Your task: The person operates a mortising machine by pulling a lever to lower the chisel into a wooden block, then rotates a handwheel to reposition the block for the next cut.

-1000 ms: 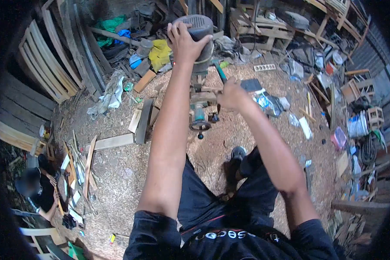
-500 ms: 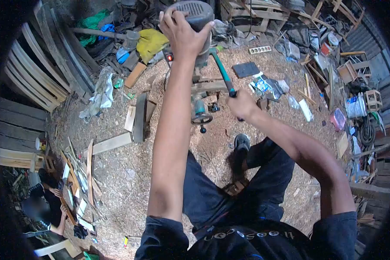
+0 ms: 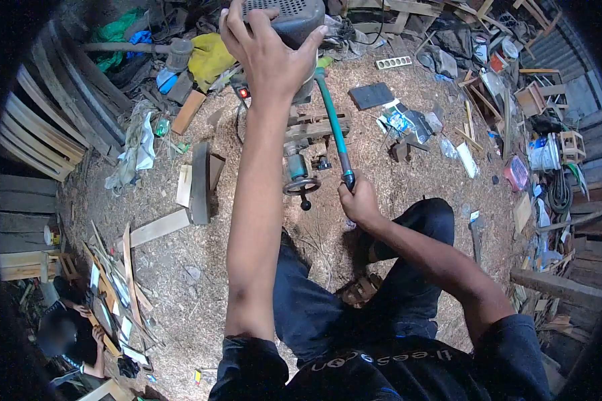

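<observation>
At the top of the view stands an upright bench machine with a dark, perforated motor housing. My left hand rests on the housing, fingers and thumb spread round its near side. A long green lever slants from the machine toward me, and my right hand is closed round its black end. Below the housing are a wooden piece on the machine and a handwheel with a black knob. My forearm and the housing hide part of the machine.
Wood chips cover the floor. Loose boards lie to the left, and curved slats lean farther back. A power strip and a dark block lie at the right. Another person holds a wooden piece at lower left.
My right hand has drawn the lever's end down toward me and slightly left. My left hand stays on the motor housing. The whole view has shifted a little.
</observation>
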`<action>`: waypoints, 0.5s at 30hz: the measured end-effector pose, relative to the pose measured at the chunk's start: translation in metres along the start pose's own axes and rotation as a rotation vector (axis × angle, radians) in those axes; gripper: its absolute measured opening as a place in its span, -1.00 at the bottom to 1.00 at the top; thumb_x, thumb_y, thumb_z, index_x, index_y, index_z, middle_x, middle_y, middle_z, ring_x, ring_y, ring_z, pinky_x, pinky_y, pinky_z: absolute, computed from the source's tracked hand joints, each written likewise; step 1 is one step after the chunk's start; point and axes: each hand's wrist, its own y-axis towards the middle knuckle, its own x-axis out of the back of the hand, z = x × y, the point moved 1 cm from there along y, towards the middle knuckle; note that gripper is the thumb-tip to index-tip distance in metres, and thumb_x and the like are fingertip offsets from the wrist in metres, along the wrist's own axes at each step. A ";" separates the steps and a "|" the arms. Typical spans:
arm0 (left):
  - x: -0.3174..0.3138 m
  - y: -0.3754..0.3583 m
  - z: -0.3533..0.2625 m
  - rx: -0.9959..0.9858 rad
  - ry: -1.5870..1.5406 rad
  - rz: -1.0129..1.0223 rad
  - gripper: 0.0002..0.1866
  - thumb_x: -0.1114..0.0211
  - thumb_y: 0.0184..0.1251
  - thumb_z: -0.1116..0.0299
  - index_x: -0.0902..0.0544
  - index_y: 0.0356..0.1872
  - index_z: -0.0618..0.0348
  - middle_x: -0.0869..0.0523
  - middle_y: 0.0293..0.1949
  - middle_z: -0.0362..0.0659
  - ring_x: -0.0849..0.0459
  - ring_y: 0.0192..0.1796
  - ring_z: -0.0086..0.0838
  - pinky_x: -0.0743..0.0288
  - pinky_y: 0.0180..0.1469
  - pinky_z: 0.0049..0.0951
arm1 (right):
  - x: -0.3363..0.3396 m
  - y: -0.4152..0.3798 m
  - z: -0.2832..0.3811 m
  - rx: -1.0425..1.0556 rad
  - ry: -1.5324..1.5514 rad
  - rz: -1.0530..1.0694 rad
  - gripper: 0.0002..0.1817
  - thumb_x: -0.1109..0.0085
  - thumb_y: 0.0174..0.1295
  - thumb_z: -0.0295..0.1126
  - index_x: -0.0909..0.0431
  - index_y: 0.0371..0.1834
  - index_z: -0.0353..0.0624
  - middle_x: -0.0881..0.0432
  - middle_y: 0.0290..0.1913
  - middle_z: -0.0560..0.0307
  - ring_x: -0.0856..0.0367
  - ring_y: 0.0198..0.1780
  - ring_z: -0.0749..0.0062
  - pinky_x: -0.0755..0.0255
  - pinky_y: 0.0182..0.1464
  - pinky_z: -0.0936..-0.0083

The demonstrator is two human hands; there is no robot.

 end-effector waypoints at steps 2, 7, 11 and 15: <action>0.000 0.000 0.002 -0.021 0.014 -0.001 -0.22 -0.65 -0.03 -0.09 -0.48 -0.01 0.31 -0.23 0.33 0.13 -0.14 0.42 0.04 -0.09 0.40 0.16 | -0.008 0.002 -0.008 0.020 0.020 -0.034 -0.72 -0.17 0.24 -0.37 -0.47 -0.12 -0.39 -0.60 -0.39 -0.32 -0.63 -0.27 -0.27 -0.46 -0.16 -0.03; 0.002 -0.005 -0.002 -0.014 0.009 0.017 -0.22 -0.65 -0.04 -0.08 -0.47 0.00 0.30 -0.22 0.34 0.13 -0.13 0.43 0.06 -0.09 0.39 0.18 | -0.021 -0.001 -0.026 0.059 0.062 -0.063 -0.71 -0.13 0.26 -0.38 -0.43 -0.07 -0.37 -0.60 -0.40 -0.35 -0.64 -0.28 -0.32 -0.47 -0.19 -0.07; 0.006 -0.012 -0.007 -0.009 0.011 0.032 -0.23 -0.66 -0.04 -0.07 -0.46 0.00 0.28 -0.21 0.35 0.12 -0.12 0.43 0.08 -0.09 0.39 0.18 | -0.032 -0.004 -0.042 0.103 0.041 -0.073 -0.70 -0.12 0.27 -0.38 -0.39 -0.05 -0.36 -0.60 -0.42 -0.40 -0.63 -0.32 -0.38 -0.46 -0.25 -0.13; 0.006 -0.012 -0.007 -0.011 0.023 0.021 -0.22 -0.66 -0.05 -0.07 -0.46 0.00 0.28 -0.21 0.34 0.12 -0.12 0.44 0.08 -0.10 0.39 0.19 | -0.041 0.001 -0.048 0.103 0.040 -0.098 -0.71 -0.12 0.27 -0.38 -0.37 -0.05 -0.34 -0.60 -0.42 -0.43 -0.63 -0.31 -0.41 -0.45 -0.25 -0.17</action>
